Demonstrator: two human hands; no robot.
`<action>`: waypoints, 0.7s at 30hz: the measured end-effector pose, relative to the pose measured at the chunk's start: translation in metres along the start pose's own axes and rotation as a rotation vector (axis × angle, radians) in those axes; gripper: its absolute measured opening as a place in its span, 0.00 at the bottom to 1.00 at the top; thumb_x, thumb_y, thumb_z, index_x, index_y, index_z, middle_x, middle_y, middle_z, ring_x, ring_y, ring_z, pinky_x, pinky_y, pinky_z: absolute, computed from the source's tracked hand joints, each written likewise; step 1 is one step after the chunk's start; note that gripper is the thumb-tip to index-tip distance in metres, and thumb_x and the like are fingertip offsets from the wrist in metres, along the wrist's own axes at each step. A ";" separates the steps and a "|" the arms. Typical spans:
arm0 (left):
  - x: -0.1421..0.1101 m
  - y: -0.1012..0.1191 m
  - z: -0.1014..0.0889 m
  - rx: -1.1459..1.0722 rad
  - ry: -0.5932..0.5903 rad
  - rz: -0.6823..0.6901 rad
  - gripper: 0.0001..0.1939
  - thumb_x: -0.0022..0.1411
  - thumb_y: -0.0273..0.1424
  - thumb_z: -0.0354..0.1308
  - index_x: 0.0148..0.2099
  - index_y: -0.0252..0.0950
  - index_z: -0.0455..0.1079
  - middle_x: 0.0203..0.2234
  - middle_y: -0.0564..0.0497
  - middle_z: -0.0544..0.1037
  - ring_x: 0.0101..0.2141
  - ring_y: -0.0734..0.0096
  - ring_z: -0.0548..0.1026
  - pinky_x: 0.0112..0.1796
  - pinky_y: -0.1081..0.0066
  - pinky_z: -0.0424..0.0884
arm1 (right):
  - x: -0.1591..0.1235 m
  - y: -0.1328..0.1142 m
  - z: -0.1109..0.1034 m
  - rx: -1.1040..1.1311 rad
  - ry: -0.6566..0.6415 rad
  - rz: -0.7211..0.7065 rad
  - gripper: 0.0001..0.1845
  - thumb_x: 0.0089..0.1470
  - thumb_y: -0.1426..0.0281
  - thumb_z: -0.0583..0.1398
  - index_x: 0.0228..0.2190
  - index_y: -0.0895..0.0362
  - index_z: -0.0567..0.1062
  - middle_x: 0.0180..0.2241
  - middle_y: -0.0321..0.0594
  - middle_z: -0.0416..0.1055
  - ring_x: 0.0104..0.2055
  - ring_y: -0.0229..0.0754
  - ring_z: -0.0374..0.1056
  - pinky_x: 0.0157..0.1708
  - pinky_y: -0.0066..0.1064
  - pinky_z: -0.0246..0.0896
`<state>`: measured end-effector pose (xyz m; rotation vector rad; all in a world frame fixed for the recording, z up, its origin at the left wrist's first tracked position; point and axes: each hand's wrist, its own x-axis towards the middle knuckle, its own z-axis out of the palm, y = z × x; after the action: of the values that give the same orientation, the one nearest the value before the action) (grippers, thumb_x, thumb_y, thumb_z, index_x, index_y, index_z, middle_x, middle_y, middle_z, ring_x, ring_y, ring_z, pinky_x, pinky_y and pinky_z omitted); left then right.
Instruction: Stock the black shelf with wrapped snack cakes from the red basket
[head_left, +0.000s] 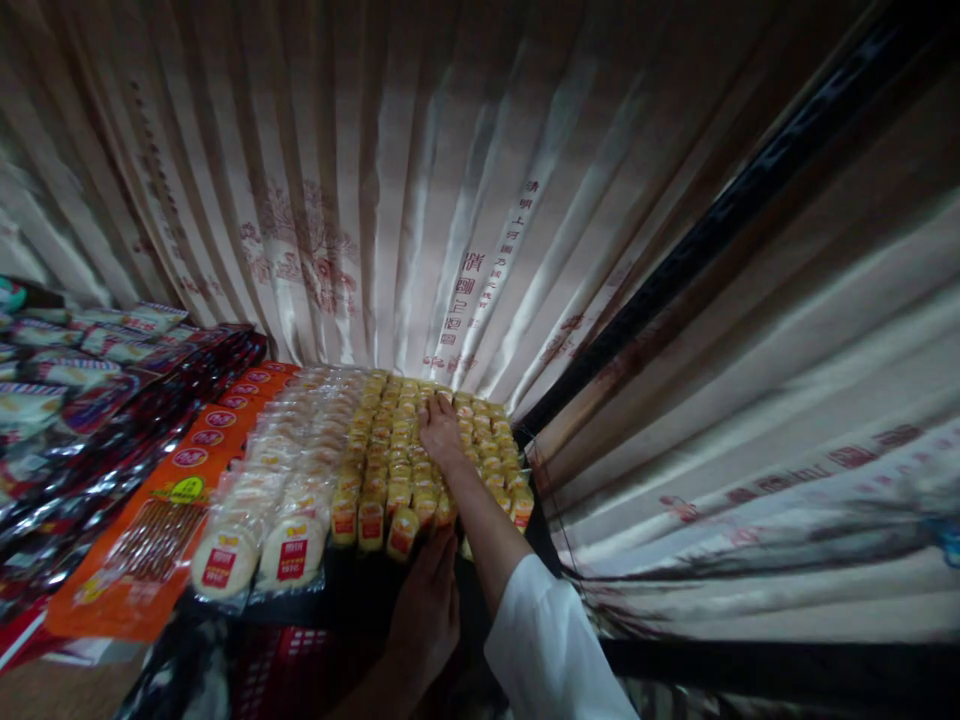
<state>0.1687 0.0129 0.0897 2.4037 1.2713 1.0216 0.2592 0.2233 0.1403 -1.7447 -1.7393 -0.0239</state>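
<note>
My right hand (439, 425) reaches far forward in a white sleeve and rests with fingers bent on the rows of small yellow packaged cakes (390, 450). My left hand (426, 610) lies close to me at the near end of those rows, its fingers stretched up against the front yellow packets (403, 530). It grips nothing that I can see. To the left of the yellow rows stand rows of clear-wrapped white round cakes (289, 545) with red and yellow labels.
Orange flat packs (161, 530) lie in a line left of the white cakes. Dark foil snack bags (82, 420) fill the far left. A pleated beige curtain (420, 200) with red writing hangs behind and to the right. A red basket (281, 675) shows below.
</note>
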 end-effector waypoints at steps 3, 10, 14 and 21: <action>-0.001 0.000 0.000 -0.003 -0.010 -0.012 0.28 0.58 0.19 0.44 0.62 0.30 0.55 0.57 0.42 0.63 0.58 0.61 0.61 0.52 0.62 0.68 | 0.008 0.003 0.000 0.006 0.065 0.040 0.18 0.56 0.69 0.49 0.46 0.63 0.69 0.46 0.51 0.67 0.53 0.50 0.58 0.54 0.44 0.52; -0.003 -0.003 0.006 -0.025 0.036 0.024 0.28 0.60 0.20 0.44 0.63 0.31 0.52 0.57 0.41 0.64 0.58 0.62 0.61 0.52 0.63 0.68 | 0.021 0.002 0.007 0.013 0.084 0.087 0.13 0.54 0.70 0.52 0.40 0.59 0.71 0.41 0.48 0.68 0.48 0.49 0.61 0.51 0.43 0.55; -0.001 -0.001 0.005 -0.023 0.014 0.001 0.29 0.59 0.21 0.44 0.63 0.32 0.52 0.59 0.42 0.62 0.59 0.61 0.58 0.53 0.62 0.67 | 0.021 0.004 0.005 0.055 0.037 0.062 0.14 0.54 0.72 0.51 0.41 0.57 0.70 0.42 0.45 0.68 0.47 0.46 0.61 0.51 0.40 0.56; -0.002 -0.002 0.005 0.005 0.004 0.010 0.28 0.58 0.20 0.44 0.61 0.29 0.55 0.57 0.40 0.63 0.57 0.61 0.61 0.52 0.61 0.68 | 0.024 0.000 -0.016 0.111 -0.022 0.064 0.16 0.53 0.73 0.49 0.40 0.62 0.71 0.39 0.48 0.70 0.45 0.45 0.63 0.49 0.38 0.58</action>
<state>0.1704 0.0134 0.0838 2.4155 1.2658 1.0282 0.2686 0.2372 0.1638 -1.7237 -1.6674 0.1178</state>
